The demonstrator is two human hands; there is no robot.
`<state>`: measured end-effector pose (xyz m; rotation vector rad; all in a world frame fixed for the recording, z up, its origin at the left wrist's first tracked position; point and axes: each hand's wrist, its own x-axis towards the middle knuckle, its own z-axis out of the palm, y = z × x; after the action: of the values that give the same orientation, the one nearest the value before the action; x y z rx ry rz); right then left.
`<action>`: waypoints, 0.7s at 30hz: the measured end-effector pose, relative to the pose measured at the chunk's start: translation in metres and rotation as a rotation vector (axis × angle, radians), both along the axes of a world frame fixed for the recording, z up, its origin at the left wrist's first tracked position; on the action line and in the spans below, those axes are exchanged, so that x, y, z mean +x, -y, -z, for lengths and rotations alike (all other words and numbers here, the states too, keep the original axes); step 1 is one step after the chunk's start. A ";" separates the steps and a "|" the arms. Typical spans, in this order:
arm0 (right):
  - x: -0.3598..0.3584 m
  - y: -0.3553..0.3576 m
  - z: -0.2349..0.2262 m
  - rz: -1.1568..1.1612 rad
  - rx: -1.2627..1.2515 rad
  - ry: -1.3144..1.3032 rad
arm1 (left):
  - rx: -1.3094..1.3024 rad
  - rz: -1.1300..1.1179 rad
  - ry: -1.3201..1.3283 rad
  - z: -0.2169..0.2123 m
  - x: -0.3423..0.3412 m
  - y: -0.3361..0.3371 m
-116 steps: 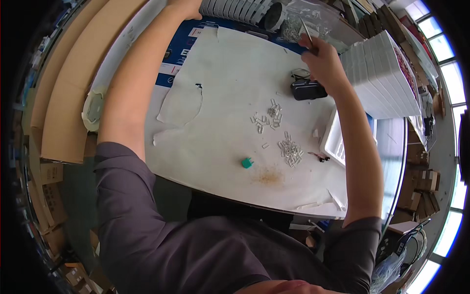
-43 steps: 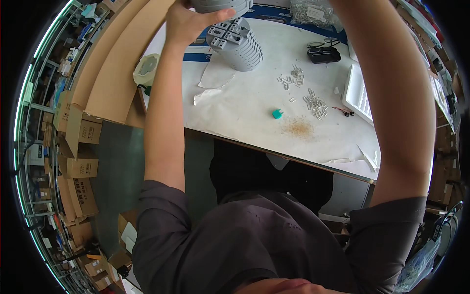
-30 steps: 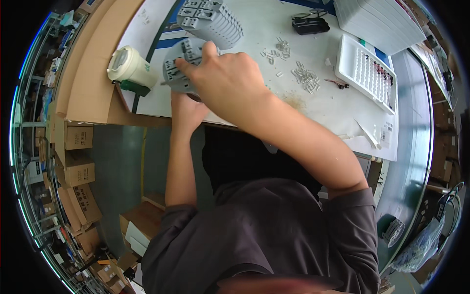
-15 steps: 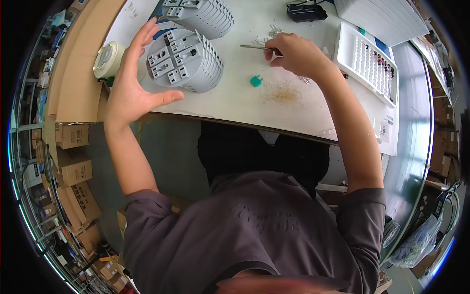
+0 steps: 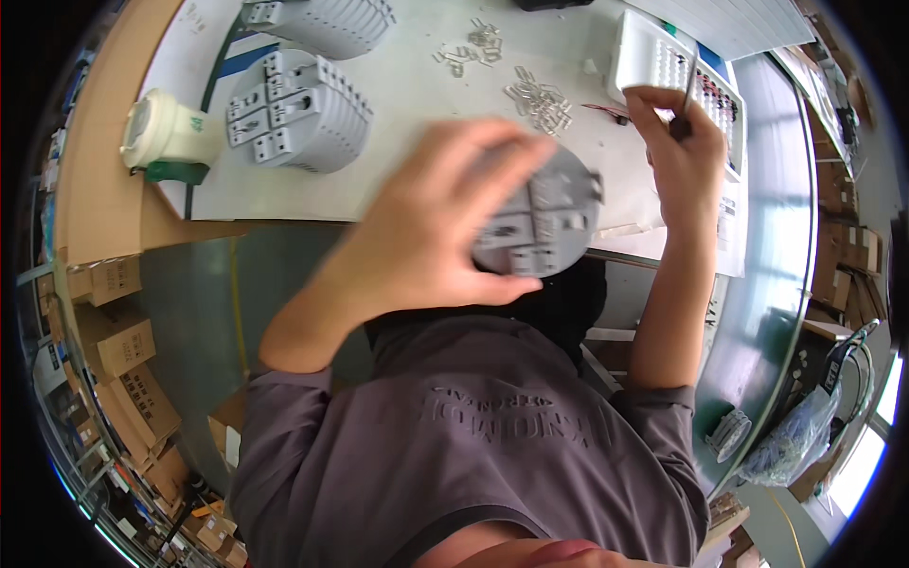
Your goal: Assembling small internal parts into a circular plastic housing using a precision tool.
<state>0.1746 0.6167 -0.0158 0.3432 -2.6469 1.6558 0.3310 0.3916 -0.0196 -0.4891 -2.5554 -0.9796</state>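
At the counter (image 5: 407, 104), the left grip (image 5: 431, 222) clasped a grey disc (image 5: 561, 222); near the tray (image 5: 623, 57), the right grip (image 5: 689, 156) pinched a tool (image 5: 679, 127).

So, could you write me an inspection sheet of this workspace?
Surface: broad white tabletop.
Work pieces: grey round plastic plate, slightly blurred; two stacks of similar grey plates at left.
Clutter: small clear U-shaped pieces in loose heaps; cream cylindrical tumbler.
Hands: left hand holds the plate; right hand holds a slender tool.
Cables: thin red-and-black piece, perhaps wire, near the white plastic tray.
Surroundings: brown cardboard boxes, left; clear plastic bag, right.
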 end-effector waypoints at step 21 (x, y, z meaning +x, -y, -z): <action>0.015 -0.025 0.008 -0.025 -0.175 0.273 | -0.179 0.056 0.135 0.058 -0.089 0.001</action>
<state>0.1899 0.6416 -0.0242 0.1580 -2.6558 2.0600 0.2424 0.3909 -0.0778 -0.5635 -2.7805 -0.8326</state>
